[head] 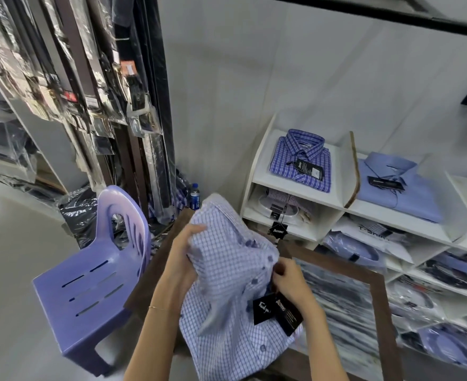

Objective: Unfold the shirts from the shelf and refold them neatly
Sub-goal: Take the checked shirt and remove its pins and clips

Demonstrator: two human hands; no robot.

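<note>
A white shirt with a fine blue check (226, 273) hangs crumpled between my two hands over a glass-topped counter (375, 287). My left hand (184, 250) grips a bunch of its fabric on the left side. At the button placket my right hand (290, 280) pinches the cloth, just above two black hang tags (277, 312). The white shelf unit (334, 202) at the right carries a folded blue plaid shirt (301, 160) and a folded plain light-blue shirt (402, 188) on top.
A purple plastic chair (94, 273) stands close on the left. Bagged belts and garments (94, 78) hang at the upper left. A water bottle (194, 196) stands in the corner. Lower shelf compartments hold several bagged shirts (444, 347).
</note>
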